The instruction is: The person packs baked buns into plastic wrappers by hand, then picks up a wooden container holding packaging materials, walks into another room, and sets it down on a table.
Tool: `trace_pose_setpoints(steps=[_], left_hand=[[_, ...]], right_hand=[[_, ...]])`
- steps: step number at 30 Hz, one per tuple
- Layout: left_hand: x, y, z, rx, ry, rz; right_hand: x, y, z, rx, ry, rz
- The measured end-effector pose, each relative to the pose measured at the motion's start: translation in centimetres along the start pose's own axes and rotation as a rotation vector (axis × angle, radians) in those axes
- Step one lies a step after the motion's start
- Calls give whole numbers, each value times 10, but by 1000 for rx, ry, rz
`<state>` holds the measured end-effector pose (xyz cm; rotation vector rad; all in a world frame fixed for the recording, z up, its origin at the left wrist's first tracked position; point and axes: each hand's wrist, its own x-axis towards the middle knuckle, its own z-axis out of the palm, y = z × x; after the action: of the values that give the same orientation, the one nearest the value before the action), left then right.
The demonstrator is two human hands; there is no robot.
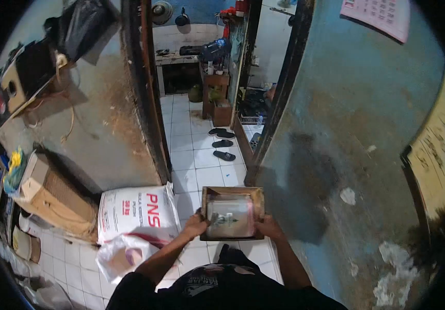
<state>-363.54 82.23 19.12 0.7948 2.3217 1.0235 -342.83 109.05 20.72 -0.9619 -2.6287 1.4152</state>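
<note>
A rectangular wooden box (207, 196) is held level in front of my body, above the white tiled floor. Inside it lies a clear plastic-like container (230, 213) with small dark and greenish items at its bottom. My left hand (196, 226) grips the left side of the box, fingers wrapped on the edge. On the opposite side, my right hand (269, 227) is closed round the right edge. The fingers under the box are hidden.
A white PNS sack (137, 212) and an open white bag (124, 256) stand left on the floor. Cardboard (60, 199) leans behind them. Ahead, a doorway shows dark sandals (223, 155) and a wooden stand (216, 80). A stained wall (331, 129) rises on the right.
</note>
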Motion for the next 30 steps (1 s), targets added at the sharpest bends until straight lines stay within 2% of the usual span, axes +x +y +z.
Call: trace_pose_setpoints(steps=[1, 4, 5, 7, 8, 10, 12, 13, 14, 16, 19, 22, 23, 25, 26, 28, 30], left_hand=[[35, 9, -3, -29, -35, -53], [139, 2, -1, -263, -62, -105], [171, 6, -6, -360, -56, -107], [226, 32, -31, -284, -35, -204], [244, 44, -52, -232, -34, -265], [309, -4, -56, -220, 110, -293], [349, -28, -79, -326, 169, -351], [382, -65, -84, -172, 154, -455], [399, -64, -100, -356, 153, -454], [447, -67, -134, -308, 149, -564], [529, -60, -179, -234, 312, -479], [626, -116, -209, -14, 326, -577], [676, -103, -231, -63, 236, -574], [755, -104, -255, -170, 235, -485], [782, -106, -264, -214, 223, -452], [841, -110, -276, -248, 220, -442], [916, -144, -273, -215, 161, -480]], right_hand=[[33, -3, -6, -41, 77, 80], [128, -42, -45, -133, -23, 130], [170, -30, -44, -188, -5, 101], [269, -10, -37, -291, 47, 14], [299, -33, -43, -260, -21, 17], [373, -79, -51, -200, -167, 21], [449, -91, -36, -59, -269, -163], [487, -97, -34, 1, -312, -260], [522, -116, -34, -60, -338, -264], [591, -156, -24, -177, -393, -281], [717, -171, 14, -202, -398, -189], [796, -192, 41, -143, -375, -176], [848, -193, 37, -149, -344, -190], [922, -185, 44, -78, -327, -191], [928, -226, 16, -95, -352, -106], [968, -221, 7, 122, -282, -110], [1003, -235, -12, 394, -197, 16]])
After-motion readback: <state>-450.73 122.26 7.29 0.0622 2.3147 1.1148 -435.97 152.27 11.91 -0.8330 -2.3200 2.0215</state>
